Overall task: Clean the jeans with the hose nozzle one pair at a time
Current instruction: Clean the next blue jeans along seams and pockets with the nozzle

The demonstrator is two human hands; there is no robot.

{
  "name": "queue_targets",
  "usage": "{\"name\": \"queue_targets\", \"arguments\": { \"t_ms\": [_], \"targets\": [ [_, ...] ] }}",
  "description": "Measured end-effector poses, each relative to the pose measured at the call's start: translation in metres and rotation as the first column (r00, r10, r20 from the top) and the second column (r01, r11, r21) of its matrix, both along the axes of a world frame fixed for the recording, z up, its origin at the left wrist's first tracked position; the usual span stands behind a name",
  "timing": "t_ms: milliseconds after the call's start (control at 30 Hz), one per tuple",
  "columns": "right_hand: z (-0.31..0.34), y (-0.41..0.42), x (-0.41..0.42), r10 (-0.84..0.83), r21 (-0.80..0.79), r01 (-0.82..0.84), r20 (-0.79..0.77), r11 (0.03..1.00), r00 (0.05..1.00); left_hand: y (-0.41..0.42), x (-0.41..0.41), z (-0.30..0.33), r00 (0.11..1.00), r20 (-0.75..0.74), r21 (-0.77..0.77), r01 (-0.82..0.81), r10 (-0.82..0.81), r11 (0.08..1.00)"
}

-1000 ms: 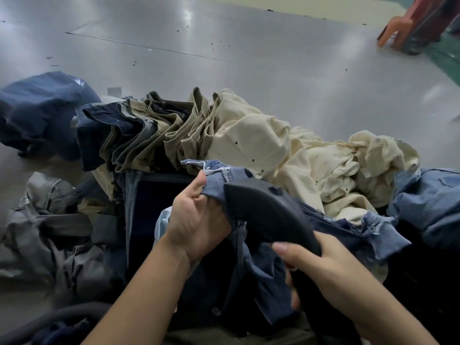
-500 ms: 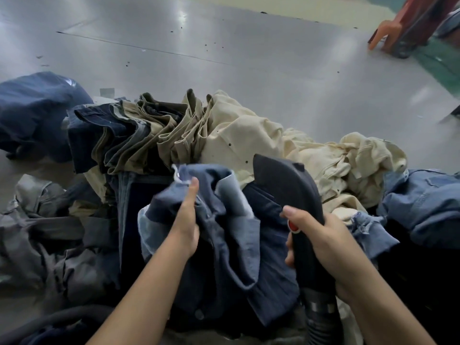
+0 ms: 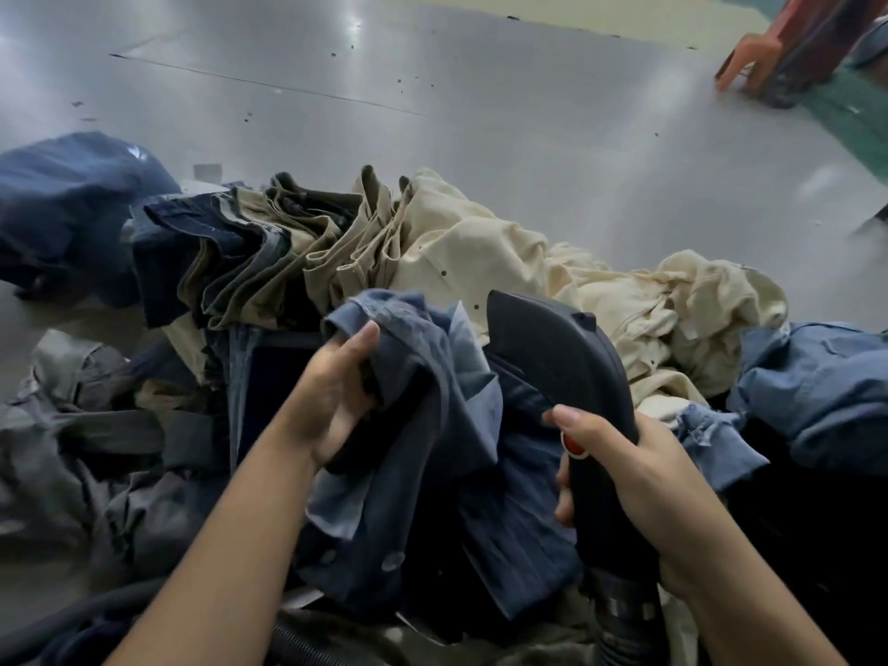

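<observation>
The blue jeans [image 3: 423, 425] being worked on are bunched up in front of the person, at the near edge of a heap of garments, with a paler inner face showing at a fold and two round buttons low on the cloth. The left hand [image 3: 336, 401] grips a gathered handful of the denim near its top, thumb raised along the fabric and the fingers [image 3: 343, 346] curled into the folds, so the cloth hangs down from that hold. Just to the right of the jeans, touching them, is the hose nozzle [image 3: 562, 358], a dark curved plastic head that points up and away from the person. The right hand [image 3: 639, 478] is wrapped round its handle, fingers closed about the grip and the thumb laid forward just above a red button [image 3: 574, 444]. Below that hand a ribbed hose [image 3: 624, 632] runs down out of view.

Behind the jeans lies a cream pile [image 3: 552, 281] of crumpled trousers, with a row of khaki and dark folded waistbands [image 3: 269, 252] to its left. Grey garments [image 3: 72, 449] lie at the left, a dark blue bundle [image 3: 67, 209] farther left and back, and light blue denim [image 3: 817, 377] at the right. All of it lies on a grey floor [image 3: 480, 88] speckled with small dark bits; an orange stool leg [image 3: 749, 64] shows in the far right corner, by a green strip of flooring.
</observation>
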State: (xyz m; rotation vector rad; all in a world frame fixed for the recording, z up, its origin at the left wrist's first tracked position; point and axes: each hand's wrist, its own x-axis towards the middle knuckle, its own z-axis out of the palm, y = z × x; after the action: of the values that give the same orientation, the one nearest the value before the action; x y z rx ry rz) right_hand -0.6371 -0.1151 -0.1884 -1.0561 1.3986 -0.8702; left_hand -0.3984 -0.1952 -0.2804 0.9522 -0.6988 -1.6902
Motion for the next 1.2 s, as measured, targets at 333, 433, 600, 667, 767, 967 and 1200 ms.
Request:
{"name": "queue_targets", "arguments": {
  "t_ms": [333, 433, 600, 667, 767, 967, 1200],
  "targets": [
    [0.000, 0.005, -0.001, 0.032, -0.022, -0.032, 0.021, 0.999, 0.999, 0.010, 0.001, 0.006, 0.995, -0.027, 0.032, -0.097, 0.098, 0.995],
    [0.003, 0.006, -0.003, 0.046, -0.034, -0.044, 0.029, 0.998, 0.999, 0.013, 0.000, 0.012, 0.994, -0.088, 0.068, -0.063, 0.069, 0.996],
    [0.003, 0.007, -0.002, 0.107, -0.034, -0.107, 0.002, 0.994, 0.994, 0.015, -0.007, 0.020, 0.994, -0.097, -0.023, -0.049, 0.046, 0.999],
    [0.002, 0.009, 0.001, 0.156, -0.009, -0.157, -0.040, 0.988, 0.987, 0.016, -0.009, 0.023, 0.998, -0.055, -0.094, -0.047, 0.042, 0.994],
    [-0.003, 0.012, 0.004, 0.207, 0.014, -0.206, -0.077, 0.978, 0.975, 0.020, -0.012, 0.025, 0.996, -0.086, -0.138, -0.012, 0.000, 0.990],
    [-0.006, 0.012, 0.012, 0.188, -0.008, -0.190, -0.112, 0.982, 0.976, 0.032, -0.019, 0.023, 0.985, -0.118, -0.171, 0.107, -0.128, 0.980],
    [0.006, -0.010, -0.005, -0.019, -0.095, 0.019, 0.006, 0.995, 1.000, 0.047, -0.041, 0.016, 0.963, -0.073, -0.011, 0.260, -0.260, 0.966]
  ]
}}
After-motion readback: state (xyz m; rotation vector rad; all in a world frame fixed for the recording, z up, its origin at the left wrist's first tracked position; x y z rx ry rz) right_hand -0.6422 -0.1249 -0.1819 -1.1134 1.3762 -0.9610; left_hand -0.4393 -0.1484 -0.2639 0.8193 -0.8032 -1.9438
